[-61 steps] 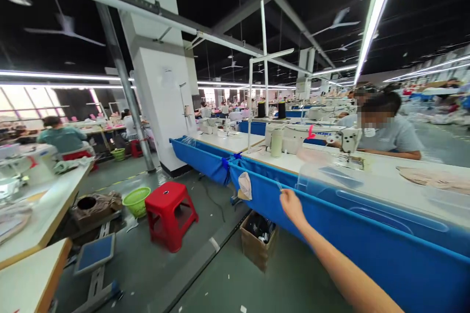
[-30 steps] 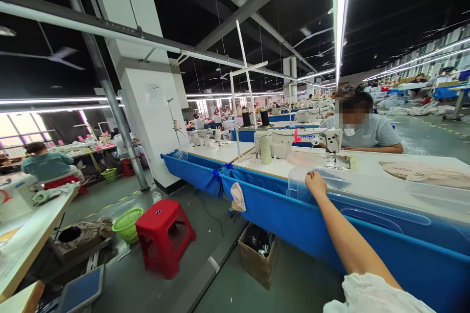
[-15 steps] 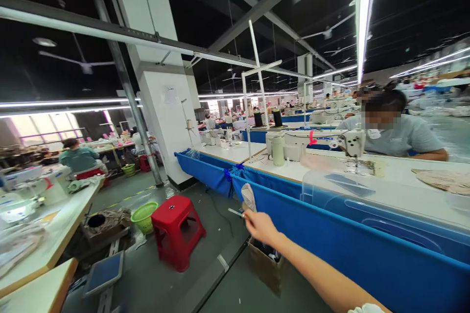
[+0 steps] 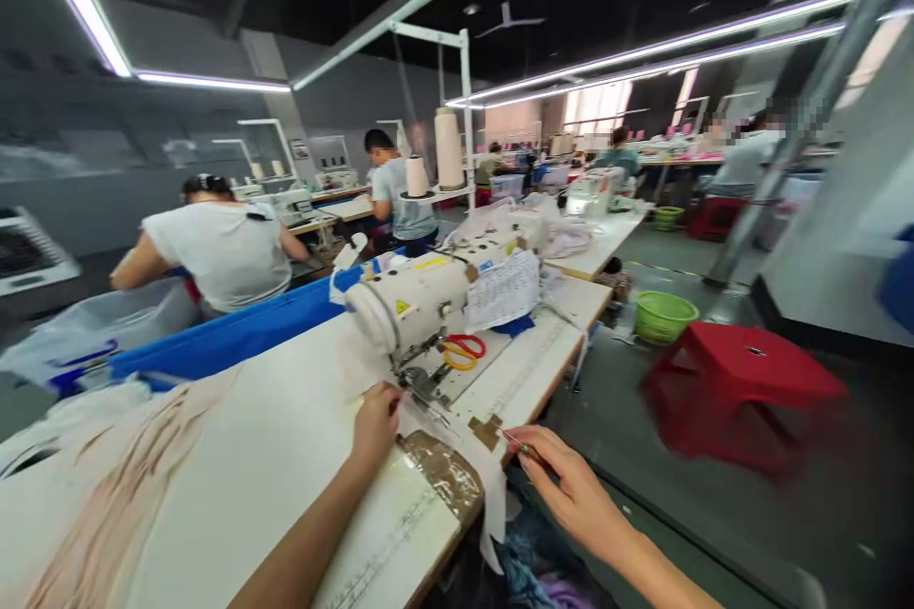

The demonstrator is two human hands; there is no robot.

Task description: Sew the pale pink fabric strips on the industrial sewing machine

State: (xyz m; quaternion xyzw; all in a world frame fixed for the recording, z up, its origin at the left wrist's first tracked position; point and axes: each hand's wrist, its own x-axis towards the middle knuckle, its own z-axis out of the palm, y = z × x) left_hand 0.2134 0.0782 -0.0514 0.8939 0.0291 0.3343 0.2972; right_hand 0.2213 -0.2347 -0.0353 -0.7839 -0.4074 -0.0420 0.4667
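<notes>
My left hand (image 4: 377, 419) is closed at the edge of a thin white fabric strip (image 4: 457, 438), beside the needle area of a white sewing machine (image 4: 414, 300). The fabric runs over the front of the table and hangs past its edge. My right hand (image 4: 571, 490) pinches a slim pointed metal tool (image 4: 526, 450), its tip towards the table edge and the fabric. The tool's exact kind is too small to tell. Scissors with red and yellow handles (image 4: 463, 350) lie next to the machine head.
Pale beige cloth (image 4: 121, 495) lies at the left of the white table (image 4: 243, 457). Written paper (image 4: 504, 290) hangs on the machine. A red stool (image 4: 749, 390) and green basket (image 4: 665, 316) stand on the right. Dark cloth is below the table edge. Co-workers sit beyond.
The view has swung left from the blue trough and aisle to the sewing table. My left hand has come into view at the machine. My right hand, still holding the slim tool, is now by the table edge.
</notes>
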